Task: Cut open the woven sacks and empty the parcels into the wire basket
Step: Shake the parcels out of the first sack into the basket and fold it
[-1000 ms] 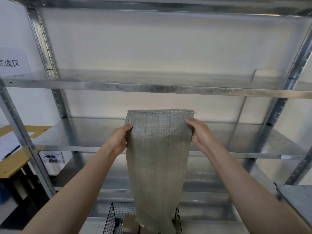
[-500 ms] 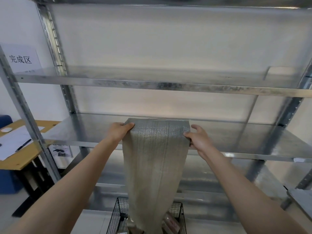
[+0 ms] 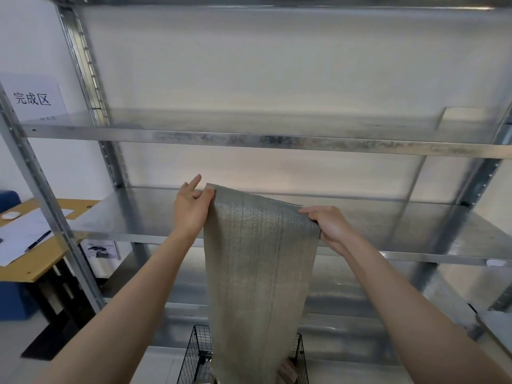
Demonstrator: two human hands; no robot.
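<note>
Left hand (image 3: 191, 210) and right hand (image 3: 331, 225) each pinch a top corner of the woven sack (image 3: 257, 259).

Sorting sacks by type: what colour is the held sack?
The woven sack is grey-beige with darker vertical stripes; head view.

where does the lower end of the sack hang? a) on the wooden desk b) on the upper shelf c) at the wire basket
c: the sack, held at its top corners by the left hand and right hand, hangs down to the wire basket below.
</note>
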